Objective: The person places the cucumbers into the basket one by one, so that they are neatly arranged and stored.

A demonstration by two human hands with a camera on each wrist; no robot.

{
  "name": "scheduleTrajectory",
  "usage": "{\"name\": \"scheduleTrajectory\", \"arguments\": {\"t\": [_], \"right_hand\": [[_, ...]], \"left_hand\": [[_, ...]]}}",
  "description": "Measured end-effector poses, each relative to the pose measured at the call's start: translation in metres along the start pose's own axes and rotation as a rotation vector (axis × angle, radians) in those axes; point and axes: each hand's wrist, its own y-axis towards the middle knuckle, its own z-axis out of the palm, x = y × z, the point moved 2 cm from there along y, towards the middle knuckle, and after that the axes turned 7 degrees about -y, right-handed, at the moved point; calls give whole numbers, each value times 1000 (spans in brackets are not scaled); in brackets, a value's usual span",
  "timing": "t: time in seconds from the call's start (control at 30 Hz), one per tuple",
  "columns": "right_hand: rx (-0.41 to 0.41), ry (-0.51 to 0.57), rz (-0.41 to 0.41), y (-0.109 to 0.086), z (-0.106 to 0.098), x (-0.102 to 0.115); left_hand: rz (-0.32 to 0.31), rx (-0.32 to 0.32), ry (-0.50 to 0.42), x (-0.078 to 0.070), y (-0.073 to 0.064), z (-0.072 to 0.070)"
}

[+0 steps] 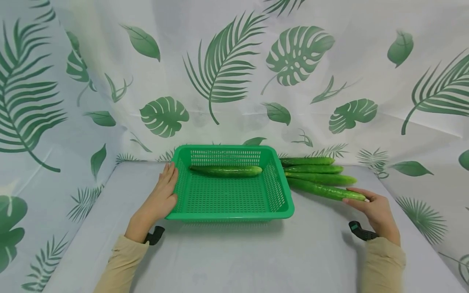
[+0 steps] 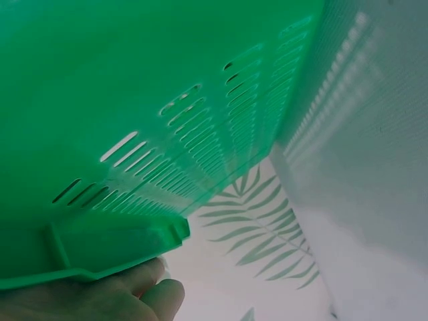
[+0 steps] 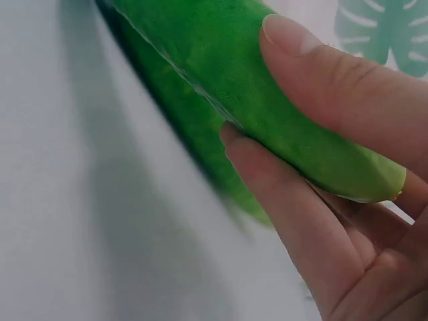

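Note:
A green plastic basket [image 1: 227, 215] with slotted walls stands on the table, one cucumber [image 1: 227, 171] lying inside along its far side. My left hand [image 1: 161, 199] rests against the basket's left rim with its fingers extended; in the left wrist view, the fingers [image 2: 144, 287] touch the rim from outside. To the right of the basket, my right hand [image 1: 377, 209] pinches the near end of another cucumber [image 1: 326, 190] between thumb and fingers. Up close in the right wrist view, the thumb lies on top of this cucumber [image 3: 227, 80] and the fingers are under it.
Beyond the held cucumber, three more cucumbers [image 1: 322, 178] lie side by side, their left ends close to the basket's right wall. The white table [image 1: 234, 260] meets a leaf-patterned curtain [image 1: 234, 122] behind and at both sides.

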Motion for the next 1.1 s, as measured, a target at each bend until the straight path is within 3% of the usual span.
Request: {"name": "scheduleTrajectory", "arguments": {"t": [0.2,0.43,0.6,0.83,0.93,1.1], "right_hand": [[3,-61,-74,-3,-25,25],[-89,-3,-124,-8,-53,62],[-145,69,-120,-11,-60,92],[-138,256,-183,-8,-42,140],[-125,240,-238,-4,-27,161],[-98,109,-299,4,7,192]], "left_hand": [[0,3,-10,0,1,1],[4,-3,-5,-1,3,2],[-7,5,-6,-2,3,1],[-16,5,-16,-1,2,0],[-14,4,-15,0,1,-1],[-13,2,-16,0,0,-1]]}}
